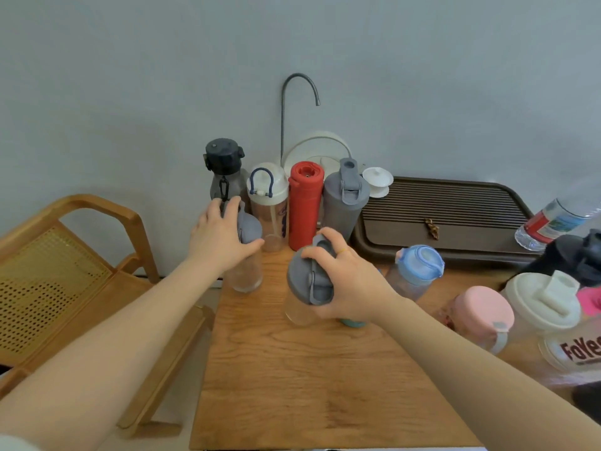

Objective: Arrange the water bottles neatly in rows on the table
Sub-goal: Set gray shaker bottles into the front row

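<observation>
Hands grip lids: the left hand (221, 236) curls over a clear plastic bottle with a round grey cap (247, 255), the right hand (348, 284) clasps another clear grey-lidded bottle (305, 288), both on the smooth wooden table (309, 385); behind them, a matte red cylindrical flask (304, 206).

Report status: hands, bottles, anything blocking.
Left hand grips a grey-lidded clear bottle. Right hand grips a second grey-lidded bottle. Back row of four standing by the wall, red flask included. Blue-lidded bottle close right.
</observation>
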The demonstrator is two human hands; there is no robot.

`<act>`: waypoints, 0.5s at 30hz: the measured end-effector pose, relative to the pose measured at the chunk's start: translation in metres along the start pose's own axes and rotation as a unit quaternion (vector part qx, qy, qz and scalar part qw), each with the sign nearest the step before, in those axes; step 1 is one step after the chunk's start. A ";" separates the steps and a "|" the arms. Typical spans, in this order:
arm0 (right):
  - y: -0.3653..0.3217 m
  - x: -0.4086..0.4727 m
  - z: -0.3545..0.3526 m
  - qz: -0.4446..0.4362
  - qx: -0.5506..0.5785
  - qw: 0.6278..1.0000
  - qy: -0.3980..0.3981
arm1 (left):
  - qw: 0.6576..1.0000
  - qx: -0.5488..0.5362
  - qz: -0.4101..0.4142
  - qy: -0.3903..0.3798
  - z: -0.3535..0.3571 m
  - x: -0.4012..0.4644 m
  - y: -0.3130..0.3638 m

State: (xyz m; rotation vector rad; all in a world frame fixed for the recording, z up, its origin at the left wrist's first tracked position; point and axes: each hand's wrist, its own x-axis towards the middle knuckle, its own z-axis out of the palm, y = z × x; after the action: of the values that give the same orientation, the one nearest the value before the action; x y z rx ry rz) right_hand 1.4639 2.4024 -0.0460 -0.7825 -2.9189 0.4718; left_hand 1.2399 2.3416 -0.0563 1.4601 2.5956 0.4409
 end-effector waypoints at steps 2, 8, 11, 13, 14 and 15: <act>-0.004 0.024 -0.001 0.030 0.023 0.999 0.007 | 0.998 -0.051 0.002 -0.023 -0.001 0.007 -0.005; -0.017 0.072 0.008 0.053 0.018 0.998 -0.018 | 0.988 -0.111 0.049 -0.098 -0.001 0.016 -0.026; -0.023 0.085 0.013 0.053 -0.015 0.998 -0.015 | 0.989 -0.110 0.055 -0.084 -0.002 0.018 -0.042; -0.025 0.091 0.016 0.053 -0.022 0.998 -0.015 | 0.991 -0.107 0.056 -0.061 0.000 0.018 -0.048; -0.026 0.093 0.017 0.053 -0.023 0.998 -0.018 | 0.991 -0.109 0.058 -0.052 0.001 0.018 -0.049; -0.027 0.094 0.018 0.053 -0.024 0.998 -0.021 | 0.991 -0.112 0.063 -0.047 0.001 0.019 -0.051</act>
State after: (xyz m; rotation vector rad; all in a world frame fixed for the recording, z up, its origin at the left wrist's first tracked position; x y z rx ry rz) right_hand 1.3669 2.4223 -0.0548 -0.9483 -2.9485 0.4334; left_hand 1.1892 2.3331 -0.0731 1.5305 2.3049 0.6381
